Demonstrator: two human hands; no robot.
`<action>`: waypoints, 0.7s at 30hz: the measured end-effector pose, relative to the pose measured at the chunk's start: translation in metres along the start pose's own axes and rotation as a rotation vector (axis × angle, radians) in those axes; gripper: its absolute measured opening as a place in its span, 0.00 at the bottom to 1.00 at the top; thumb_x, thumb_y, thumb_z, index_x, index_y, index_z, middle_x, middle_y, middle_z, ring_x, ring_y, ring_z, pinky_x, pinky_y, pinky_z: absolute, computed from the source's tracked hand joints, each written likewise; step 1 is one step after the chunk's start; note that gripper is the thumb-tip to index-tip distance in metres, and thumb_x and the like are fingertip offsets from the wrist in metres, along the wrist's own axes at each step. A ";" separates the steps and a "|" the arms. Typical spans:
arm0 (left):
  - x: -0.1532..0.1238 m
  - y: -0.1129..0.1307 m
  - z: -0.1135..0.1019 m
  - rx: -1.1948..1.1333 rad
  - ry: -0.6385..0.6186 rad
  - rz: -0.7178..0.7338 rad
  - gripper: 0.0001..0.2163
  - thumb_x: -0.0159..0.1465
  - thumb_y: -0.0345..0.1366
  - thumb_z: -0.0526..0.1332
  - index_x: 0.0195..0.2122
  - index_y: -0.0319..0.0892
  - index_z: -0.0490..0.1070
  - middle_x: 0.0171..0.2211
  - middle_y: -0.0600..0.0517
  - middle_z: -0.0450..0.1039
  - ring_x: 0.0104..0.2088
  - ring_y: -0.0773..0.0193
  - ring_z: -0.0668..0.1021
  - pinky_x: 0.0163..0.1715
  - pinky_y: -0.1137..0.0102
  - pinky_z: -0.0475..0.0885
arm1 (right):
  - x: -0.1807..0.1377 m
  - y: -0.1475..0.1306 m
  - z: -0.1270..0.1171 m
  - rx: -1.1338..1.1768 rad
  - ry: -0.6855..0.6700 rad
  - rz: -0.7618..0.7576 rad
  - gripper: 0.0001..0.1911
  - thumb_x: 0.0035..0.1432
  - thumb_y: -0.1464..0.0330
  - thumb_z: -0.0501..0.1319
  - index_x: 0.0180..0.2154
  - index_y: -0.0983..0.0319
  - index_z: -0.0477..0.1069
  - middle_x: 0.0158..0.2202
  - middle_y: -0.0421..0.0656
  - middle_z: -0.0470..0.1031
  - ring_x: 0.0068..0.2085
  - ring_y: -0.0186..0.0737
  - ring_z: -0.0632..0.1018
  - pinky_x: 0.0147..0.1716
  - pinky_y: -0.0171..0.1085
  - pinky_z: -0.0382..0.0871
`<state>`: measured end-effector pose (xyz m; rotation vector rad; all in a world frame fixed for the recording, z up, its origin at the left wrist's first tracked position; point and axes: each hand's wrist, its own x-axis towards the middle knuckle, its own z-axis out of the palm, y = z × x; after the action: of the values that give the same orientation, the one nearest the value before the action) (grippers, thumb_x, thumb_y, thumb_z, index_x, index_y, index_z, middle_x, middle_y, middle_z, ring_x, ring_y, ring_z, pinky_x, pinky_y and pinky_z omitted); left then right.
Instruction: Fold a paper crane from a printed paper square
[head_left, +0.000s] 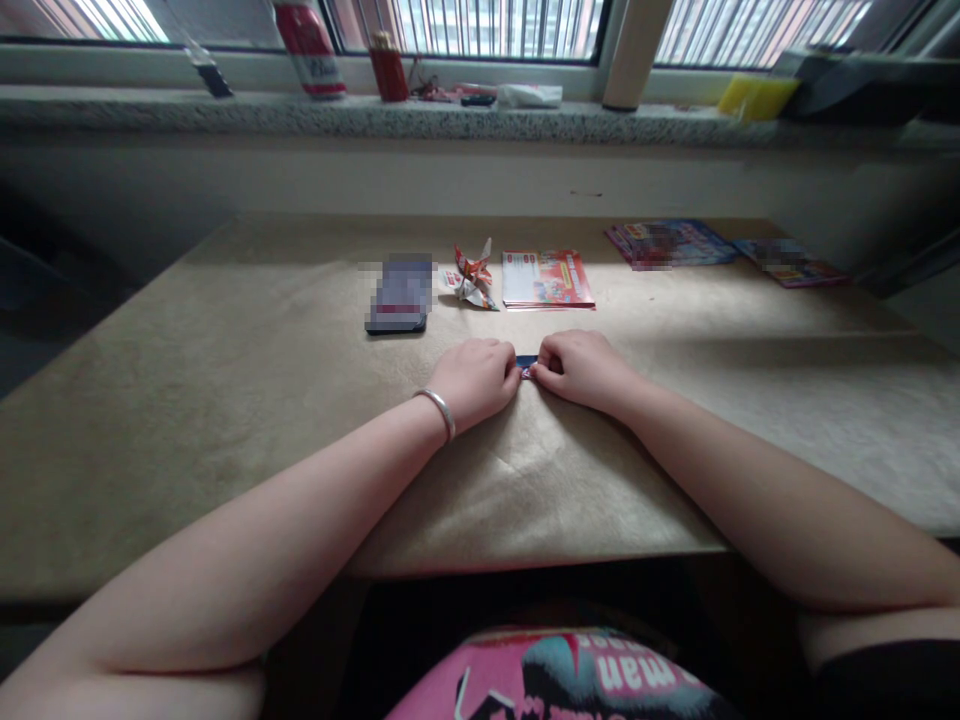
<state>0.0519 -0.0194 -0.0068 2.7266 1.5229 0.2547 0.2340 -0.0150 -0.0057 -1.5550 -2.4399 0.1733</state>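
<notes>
My left hand (pixel 476 380) and my right hand (pixel 581 368) rest knuckles-up on the brown paper-covered table (pixel 225 400), fingers curled, almost touching. Between them they pinch a small folded piece of dark blue paper (pixel 526 365); only a sliver of it shows. A silver bangle sits on my left wrist. Just beyond the hands lie a finished folded paper crane (pixel 471 278) in red and white print and a small stack of red printed paper sheets (pixel 546 279).
A dark phone (pixel 400 295) lies left of the crane. More printed sheets (pixel 670 243) lie at the far right of the table. On the stone windowsill stand a red can (pixel 309 47), a red cup (pixel 388 68) and a yellow sponge (pixel 756 96).
</notes>
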 end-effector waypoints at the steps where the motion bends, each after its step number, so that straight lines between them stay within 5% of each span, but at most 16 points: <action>1: 0.000 0.000 0.000 0.003 0.009 0.002 0.11 0.65 0.40 0.52 0.34 0.41 0.71 0.36 0.46 0.76 0.39 0.54 0.77 0.38 0.62 0.71 | 0.000 0.000 0.000 -0.003 0.000 -0.001 0.09 0.55 0.62 0.59 0.27 0.60 0.71 0.29 0.43 0.77 0.32 0.40 0.73 0.32 0.37 0.59; 21: -0.004 -0.004 0.002 -0.069 0.054 0.013 0.08 0.66 0.38 0.56 0.41 0.43 0.71 0.37 0.50 0.75 0.37 0.61 0.76 0.33 0.69 0.67 | -0.002 -0.004 -0.004 -0.078 -0.047 -0.046 0.09 0.58 0.63 0.56 0.30 0.60 0.70 0.33 0.44 0.76 0.36 0.41 0.73 0.35 0.37 0.59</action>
<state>0.0467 -0.0204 -0.0093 2.6989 1.4801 0.3760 0.2324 -0.0191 -0.0014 -1.5413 -2.5453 0.1087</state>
